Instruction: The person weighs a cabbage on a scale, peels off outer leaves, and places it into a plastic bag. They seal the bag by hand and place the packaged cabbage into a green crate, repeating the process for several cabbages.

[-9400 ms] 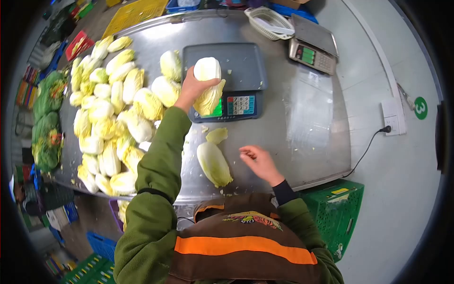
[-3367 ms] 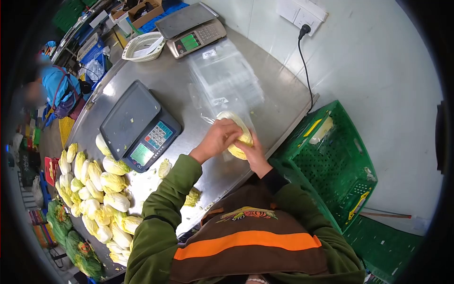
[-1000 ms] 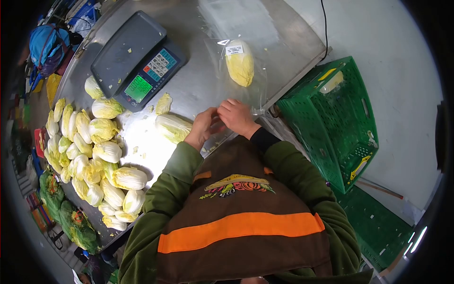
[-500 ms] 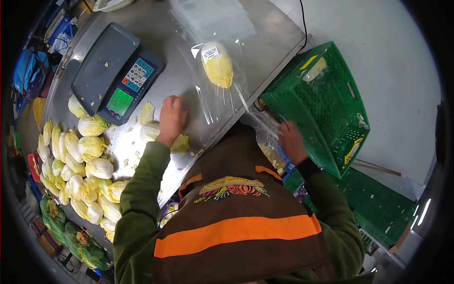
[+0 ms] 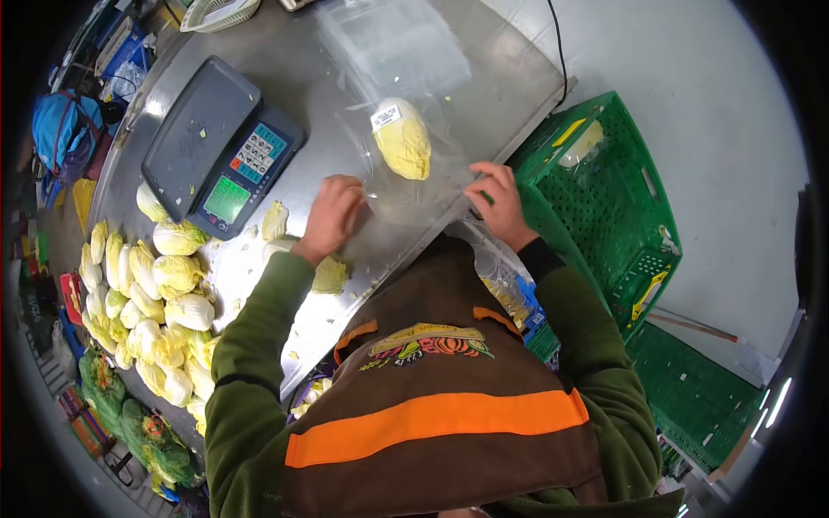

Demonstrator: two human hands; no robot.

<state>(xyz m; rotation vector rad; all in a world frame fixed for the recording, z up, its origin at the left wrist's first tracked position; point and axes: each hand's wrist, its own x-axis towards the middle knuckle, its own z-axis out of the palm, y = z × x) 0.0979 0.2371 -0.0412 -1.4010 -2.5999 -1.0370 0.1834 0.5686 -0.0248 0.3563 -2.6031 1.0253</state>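
Observation:
A Chinese cabbage (image 5: 402,148) with a white printed label lies inside a clear plastic bag (image 5: 397,200) on the metal table. My left hand (image 5: 333,216) is at the bag's left side, its fingers loosely bent and their tips right at the film's edge. On the opposite side, my right hand (image 5: 499,205) hovers by the table edge, thumb and fingers apart, close to the bag's right corner. Below my left hand lie a loose cabbage leaf (image 5: 330,275) and a partly covered pale piece of cabbage (image 5: 276,249).
A scale (image 5: 226,164) with a lit green display stands left of the bag. Several Chinese cabbages (image 5: 177,274) are piled at the left. Flat clear bags (image 5: 393,43) lie at the back. Right of the table, a green crate (image 5: 604,207) holds a bagged cabbage (image 5: 582,143).
My right hand has come up from beside the crate to the bag's right side. My left hand has shifted slightly right, toward the bag. The whole view has shifted a little.

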